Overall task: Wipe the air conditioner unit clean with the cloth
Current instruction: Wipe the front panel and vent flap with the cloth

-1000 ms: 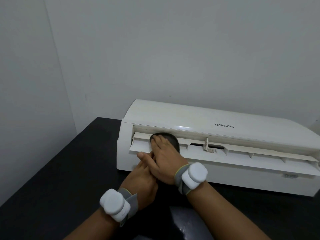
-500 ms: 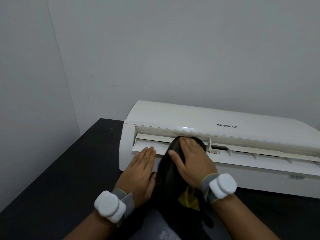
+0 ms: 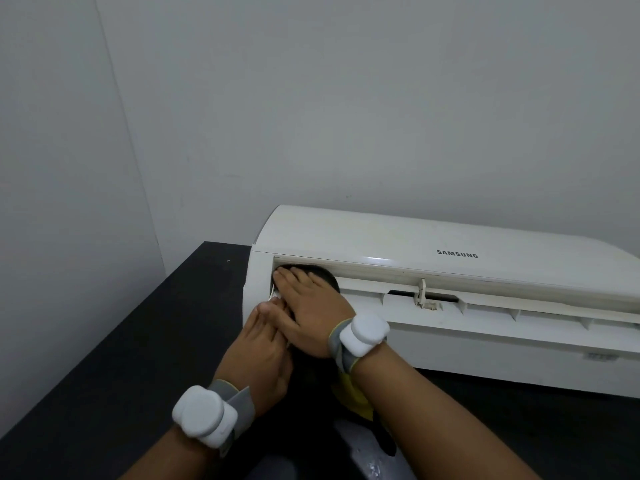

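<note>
A white air conditioner unit [image 3: 398, 233] lies lengthwise on a black table [image 3: 104, 358], pushed back against a plain grey wall [image 3: 346, 116], with grey SAMSUNG lettering [image 3: 457, 253] on its top panel. Along its near face a long white vent flap [image 3: 502, 306] stands open. The person's right hand [image 3: 311, 317] lies flat, fingers straight and together, pressing a dark cloth [image 3: 327, 276] into the far-left end of the vent opening. The cloth bulges out just beyond the fingertips and trails down under the palm toward the table, where a yellow part of it shows near the wrist. The left hand [image 3: 259, 348] reaches up just left of the right hand, its fingertips at the flap's left end and partly covered by the right hand; whether it grips the flap or merely touches it cannot be told. Each wrist carries a white wrist device [image 3: 367, 332] on a grey strap.
</note>
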A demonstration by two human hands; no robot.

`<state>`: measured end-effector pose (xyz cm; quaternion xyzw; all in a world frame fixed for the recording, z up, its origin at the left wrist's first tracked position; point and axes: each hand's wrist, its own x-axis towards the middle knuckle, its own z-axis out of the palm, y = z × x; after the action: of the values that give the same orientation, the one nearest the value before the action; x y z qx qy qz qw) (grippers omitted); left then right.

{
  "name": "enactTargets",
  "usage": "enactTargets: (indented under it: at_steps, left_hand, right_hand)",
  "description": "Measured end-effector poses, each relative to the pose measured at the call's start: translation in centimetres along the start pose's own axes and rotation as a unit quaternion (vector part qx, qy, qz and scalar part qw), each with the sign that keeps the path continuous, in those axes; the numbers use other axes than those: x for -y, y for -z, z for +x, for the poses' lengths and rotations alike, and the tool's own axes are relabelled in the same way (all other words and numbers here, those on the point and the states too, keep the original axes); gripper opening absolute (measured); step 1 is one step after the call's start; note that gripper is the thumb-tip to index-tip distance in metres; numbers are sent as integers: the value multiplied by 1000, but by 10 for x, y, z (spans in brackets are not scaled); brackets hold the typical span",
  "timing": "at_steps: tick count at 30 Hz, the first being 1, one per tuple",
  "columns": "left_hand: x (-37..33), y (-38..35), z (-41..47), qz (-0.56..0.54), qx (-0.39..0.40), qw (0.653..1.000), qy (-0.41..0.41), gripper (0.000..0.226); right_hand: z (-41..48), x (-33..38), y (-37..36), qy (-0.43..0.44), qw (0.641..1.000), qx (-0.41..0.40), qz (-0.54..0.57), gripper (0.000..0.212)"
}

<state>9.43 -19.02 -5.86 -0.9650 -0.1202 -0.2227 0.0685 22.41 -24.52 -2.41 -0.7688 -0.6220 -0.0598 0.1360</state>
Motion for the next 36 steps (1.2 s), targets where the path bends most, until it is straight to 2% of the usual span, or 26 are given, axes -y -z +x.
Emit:
enactTargets:
  at_steps: [5,10,16,19,22,28,33,36]
  left_hand:
    - [-1,5,-2,-1,41,999,28,68]
    - [1,1,-2,-13,53,998,43,66]
    - [1,-4,-7,-18,49,996,70,69]
    - [-2,-6,-8,-29,41,995,81,71]
    - [-1,-7,-8,-45,38,995,85,71]
    - [3,-6,-7,-81,47,992,79,68]
    - [1,-6,-8,-93,42,992,77,71]
    - [-8,-7,-6,-91,35,992,76,71]
  right_hand:
    - [-16,-18,3,-21,999,-22,-20,74]
    - [-47,-44,11,-84,995,-32,-42,86]
    - [-86,-67,19,-199,963,-42,-176,103]
    - [-82,-59,18,-229,964,-35,-133,112]
    - [-74,-45,12,-181,980,-42,-73,108]
    - [-56,-4,-18,-42,997,-35,-53,87]
    - [-65,-12,-19,-19,997,-57,-55,77]
    - [-84,-36,-8,-29,996,-58,-69,62]
